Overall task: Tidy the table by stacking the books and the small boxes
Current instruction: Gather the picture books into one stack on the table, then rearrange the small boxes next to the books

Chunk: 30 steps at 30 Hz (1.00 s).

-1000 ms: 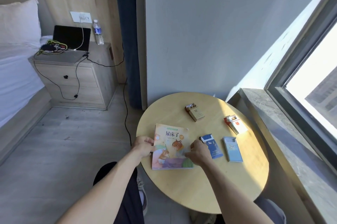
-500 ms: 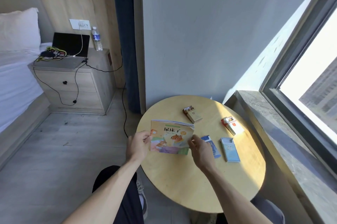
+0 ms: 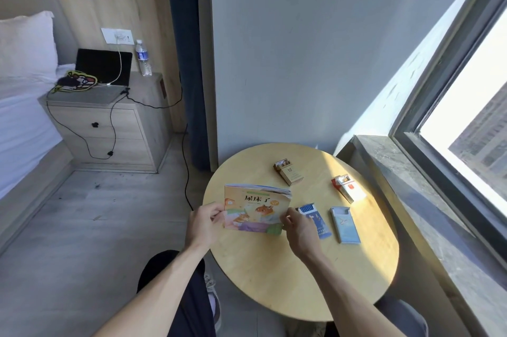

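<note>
While gripped at both side edges, books (image 3: 256, 207) between left hand (image 3: 204, 223) and right hand (image 3: 297, 228), above bare table (image 3: 274, 276).

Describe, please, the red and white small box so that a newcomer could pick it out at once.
Start at the round wooden table beside the window sill. Four small boxes lie there; the red and white box is nearest the sill, in sunlight. Its red open lid distinguishes it from the tan box and two blue boxes.

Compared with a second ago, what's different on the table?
The picture books, flat on the table then, are now lifted and tilted up, left hand and right hand gripping the sides. The four small boxes haven't moved.
</note>
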Tool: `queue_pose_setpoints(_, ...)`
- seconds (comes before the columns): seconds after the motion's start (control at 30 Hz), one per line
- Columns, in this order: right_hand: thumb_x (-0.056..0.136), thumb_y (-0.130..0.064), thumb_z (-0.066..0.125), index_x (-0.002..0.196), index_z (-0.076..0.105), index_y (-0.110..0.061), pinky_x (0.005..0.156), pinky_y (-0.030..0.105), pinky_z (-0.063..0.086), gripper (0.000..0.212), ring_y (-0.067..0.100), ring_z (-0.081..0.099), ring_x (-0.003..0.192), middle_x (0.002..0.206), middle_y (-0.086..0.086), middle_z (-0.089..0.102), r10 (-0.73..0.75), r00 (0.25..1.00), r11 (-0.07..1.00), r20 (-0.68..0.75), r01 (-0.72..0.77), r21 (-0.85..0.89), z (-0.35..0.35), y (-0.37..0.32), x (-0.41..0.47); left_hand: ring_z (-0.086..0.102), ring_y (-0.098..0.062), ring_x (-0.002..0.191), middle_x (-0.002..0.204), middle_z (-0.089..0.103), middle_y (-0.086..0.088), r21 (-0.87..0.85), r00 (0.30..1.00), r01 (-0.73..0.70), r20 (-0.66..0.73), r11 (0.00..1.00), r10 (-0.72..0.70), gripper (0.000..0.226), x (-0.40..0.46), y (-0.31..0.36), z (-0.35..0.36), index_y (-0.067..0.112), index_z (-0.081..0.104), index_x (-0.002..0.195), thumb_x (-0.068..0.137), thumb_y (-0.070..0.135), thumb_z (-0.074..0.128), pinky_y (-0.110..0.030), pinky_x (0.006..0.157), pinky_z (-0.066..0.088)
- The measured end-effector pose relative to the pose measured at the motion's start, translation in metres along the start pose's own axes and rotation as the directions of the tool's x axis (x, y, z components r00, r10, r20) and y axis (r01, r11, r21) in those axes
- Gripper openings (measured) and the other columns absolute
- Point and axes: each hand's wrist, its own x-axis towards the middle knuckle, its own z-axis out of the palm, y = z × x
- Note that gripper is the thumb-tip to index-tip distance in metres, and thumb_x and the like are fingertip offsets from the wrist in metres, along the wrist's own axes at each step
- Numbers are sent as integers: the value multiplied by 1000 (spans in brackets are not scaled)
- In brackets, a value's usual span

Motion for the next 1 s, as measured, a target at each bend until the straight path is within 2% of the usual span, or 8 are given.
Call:
queue_pose_setpoints(0.13, 100, -25, 53, 82, 62, -16, 70, 46, 55, 22, 25, 66, 76, 80, 4, 72, 51, 999, 998, 5, -51, 27, -5, -4, 5, 74, -10, 67, 85, 73, 7, -91, 994, 76, 84, 993, -69, 12, 11, -6, -5, 18, 75, 90, 94, 8, 69, -34, 72, 63)
queue_pose_setpoints(0.23, 99, -31, 56, 76, 64, -17, 68, 44, 54, 28, 23, 66, 71, 73, 1, 71, 83, 996, 995, 18, -84, 47, -7, -7, 9, 69, -5, 51, 87, 76, -5, -156, 984, 132, 140, 979, -110, 13, 18, -7, -5, 18, 72, 90, 95, 6, 69, -23, 58, 59)
queue_pose_setpoints(0.33, 97, -37, 58, 82, 70, -16, 69, 47, 58, 28, 20, 69, 70, 74, -1, 73, 90, 996, 994, 18, -91, 54, -2, -4, 13, 66, -5, 53, 91, 76, -11, -214, 979, 182, 132, 960, -157, 10, 23, -5, -5, 5, 75, 101, 94, 4, 69, -17, 52, 53)
queue_pose_setpoints(0.43, 95, -42, 59, 104, 73, -22, 77, 41, 58, 25, 20, 72, 84, 90, -1, 77, 132, 991, 991, 19, -132, -8, -2, -1, 14, 70, -12, 62, 89, 76, -1, -77, 961, 229, 173, 970, -214, 10, 27, -9, -5, 11, 76, 101, 93, 15, 72, -26, 56, 57)
queue_pose_setpoints(0.57, 92, -40, 61, 107, 68, -24, 70, 34, 52, 23, 24, 67, 91, 100, 1, 73, 148, 984, 968, -103, -166, -191, -23, 7, 16, 71, -20, 86, 88, 76, 6, 200, 970, 175, 131, 964, -204, 7, 30, -6, -9, 28, 75, 82, 88, 30, 72, -29, 74, 56)
queue_pose_setpoints(0.73, 86, -39, 66, 107, 58, -19, 65, 35, 44, 30, 27, 55, 102, 108, 2, 57, 173, 979, 885, -106, -201, -420, -40, 29, 17, 70, -12, 75, 79, 76, 11, 206, 976, 74, 187, 976, -114, 8, 33, 9, 2, 28, 78, 80, 87, 32, 77, -30, 73, 58)
queue_pose_setpoints(0.83, 83, -41, 66, 108, 56, -20, 75, 39, 49, 34, 29, 53, 105, 111, 5, 55, 227, 972, 826, -54, -222, -517, -38, 39, 16, 69, -11, 79, 77, 71, 13, 199, 971, 34, 226, 979, -80, 6, 29, 15, 11, 24, 80, 88, 89, 27, 75, -27, 75, 56)
queue_pose_setpoints(1.0, 80, -40, 69, 104, 58, -23, 78, 37, 47, 31, 23, 53, 92, 96, 1, 53, 164, 984, 870, -74, -180, -460, -42, 36, 15, 68, -7, 78, 76, 70, 15, 147, 963, -21, 270, 989, -19, 3, 24, 21, 17, 28, 79, 85, 87, 29, 77, -23, 71, 53)
